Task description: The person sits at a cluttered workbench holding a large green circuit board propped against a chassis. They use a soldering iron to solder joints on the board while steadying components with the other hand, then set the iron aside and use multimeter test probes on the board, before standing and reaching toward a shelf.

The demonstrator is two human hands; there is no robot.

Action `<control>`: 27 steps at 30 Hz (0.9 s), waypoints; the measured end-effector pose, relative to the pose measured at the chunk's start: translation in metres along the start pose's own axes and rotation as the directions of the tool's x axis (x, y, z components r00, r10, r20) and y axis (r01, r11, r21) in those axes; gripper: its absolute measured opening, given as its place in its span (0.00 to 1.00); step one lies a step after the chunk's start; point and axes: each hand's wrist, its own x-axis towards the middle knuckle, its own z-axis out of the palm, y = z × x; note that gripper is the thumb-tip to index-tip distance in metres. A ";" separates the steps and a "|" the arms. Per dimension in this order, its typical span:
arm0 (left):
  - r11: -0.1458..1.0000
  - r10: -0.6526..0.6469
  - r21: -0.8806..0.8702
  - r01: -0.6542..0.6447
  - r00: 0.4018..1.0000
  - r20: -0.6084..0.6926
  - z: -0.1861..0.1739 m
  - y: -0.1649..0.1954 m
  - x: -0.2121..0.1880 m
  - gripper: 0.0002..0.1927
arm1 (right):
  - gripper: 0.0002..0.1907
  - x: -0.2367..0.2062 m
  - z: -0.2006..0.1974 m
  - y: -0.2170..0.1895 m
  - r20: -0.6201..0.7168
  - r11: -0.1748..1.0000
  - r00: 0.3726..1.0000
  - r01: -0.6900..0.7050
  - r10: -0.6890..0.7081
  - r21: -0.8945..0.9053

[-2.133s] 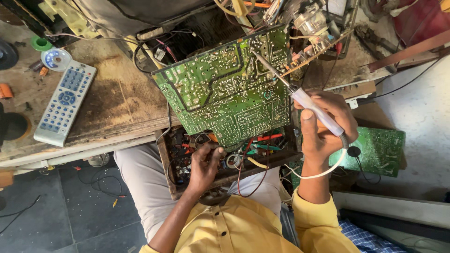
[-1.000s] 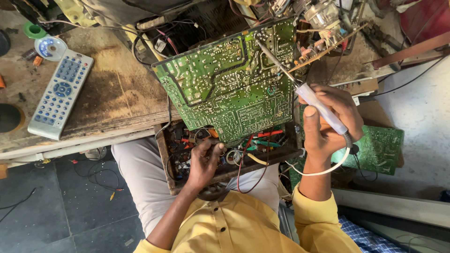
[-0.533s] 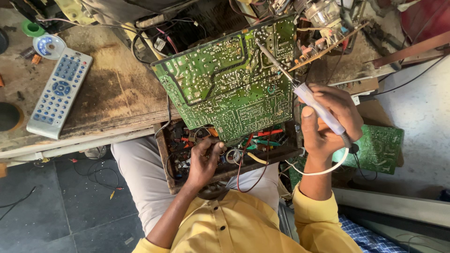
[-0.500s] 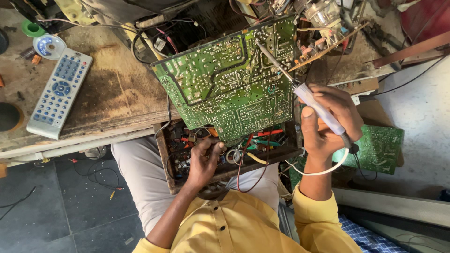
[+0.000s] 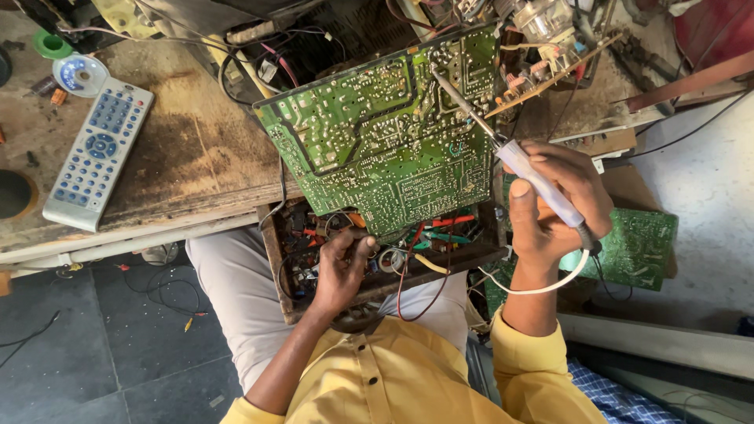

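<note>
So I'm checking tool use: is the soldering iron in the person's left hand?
No, the right hand grips the soldering iron, while the left hand reaches into the parts tray.

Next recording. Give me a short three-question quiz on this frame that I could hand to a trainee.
1. What does the right hand hold?
A) a soldering iron
B) a screwdriver
C) a pair of pliers
2. True or false: the left hand grips a second soldering iron.
3. Fill in: the iron's metal tip points at the large green ____.

Key:
1. A.
2. False. It is down among the loose parts in the wooden drawer.
3. circuit board.
</note>
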 end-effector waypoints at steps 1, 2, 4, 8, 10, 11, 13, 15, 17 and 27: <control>1.000 -0.010 0.004 0.010 1.000 -0.001 0.000 -0.001 0.000 0.10 | 0.16 0.000 0.000 0.000 0.001 1.000 1.000 0.000 0.000 0.000; 1.000 -0.006 0.005 0.006 1.000 -0.002 0.000 -0.001 -0.001 0.10 | 0.16 0.000 0.000 0.000 -0.003 1.000 1.000 0.002 -0.002 0.001; 1.000 0.006 0.008 -0.006 1.000 -0.004 0.000 -0.002 0.000 0.10 | 0.16 0.000 0.001 0.001 -0.015 1.000 1.000 0.008 -0.008 0.003; 0.999 0.011 -0.034 -0.011 1.000 0.001 0.001 -0.003 0.000 0.10 | 0.16 -0.001 0.000 0.000 -0.006 1.000 1.000 0.003 -0.003 -0.020; 0.999 0.017 -0.041 -0.016 1.000 0.002 0.001 -0.003 0.000 0.10 | 0.17 -0.001 -0.001 -0.001 -0.002 1.000 1.000 -0.001 0.000 -0.022; 1.000 0.006 -0.024 -0.006 1.000 0.000 0.001 -0.002 0.000 0.10 | 0.17 -0.001 -0.001 -0.001 -0.003 1.000 1.000 0.000 0.000 -0.020; 1.000 -0.013 0.010 0.013 1.000 -0.003 0.000 -0.002 0.000 0.10 | 0.17 0.000 0.000 -0.001 -0.007 1.000 1.000 0.003 -0.003 -0.016; 1.000 -0.001 -0.010 0.001 1.000 -0.006 0.001 -0.001 0.000 0.10 | 0.17 0.000 0.000 -0.001 -0.015 1.000 1.000 0.006 -0.006 -0.014; 1.000 0.001 -0.014 -0.001 1.000 -0.008 0.001 -0.001 -0.001 0.09 | 0.17 0.000 0.000 -0.001 -0.019 1.000 1.000 0.004 -0.005 -0.013; 1.000 0.030 0.006 -0.030 1.000 -0.009 0.001 -0.001 0.000 0.09 | 0.17 -0.001 0.000 -0.001 -0.018 1.000 1.000 -0.009 0.009 0.003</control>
